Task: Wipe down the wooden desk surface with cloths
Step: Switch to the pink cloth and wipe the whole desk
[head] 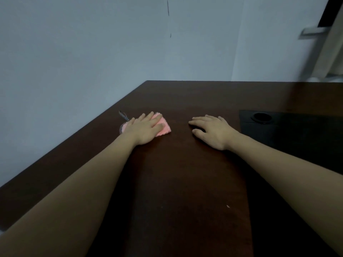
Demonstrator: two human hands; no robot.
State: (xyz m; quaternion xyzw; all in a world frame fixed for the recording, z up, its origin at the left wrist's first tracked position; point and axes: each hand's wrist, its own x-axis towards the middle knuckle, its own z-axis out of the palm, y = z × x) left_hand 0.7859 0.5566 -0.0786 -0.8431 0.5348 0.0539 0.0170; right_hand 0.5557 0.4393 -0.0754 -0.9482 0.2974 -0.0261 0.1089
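A small pink cloth (164,127) with a checked hanging loop lies on the dark wooden desk (185,173), close to its left edge. My left hand (146,127) presses flat on the cloth, fingers straight, covering most of it. My right hand (211,129) rests palm down on the bare wood to the right of the cloth, fingers spread and relaxed, holding nothing. Both forearms stretch across the desk from the near edge.
A black panel (297,130) with a round cable hole (261,117) sits on the desk at the right. Pale walls run along the desk's left and far edges. A window frame (326,43) stands at the far right corner. A small white speck (228,206) lies near the front.
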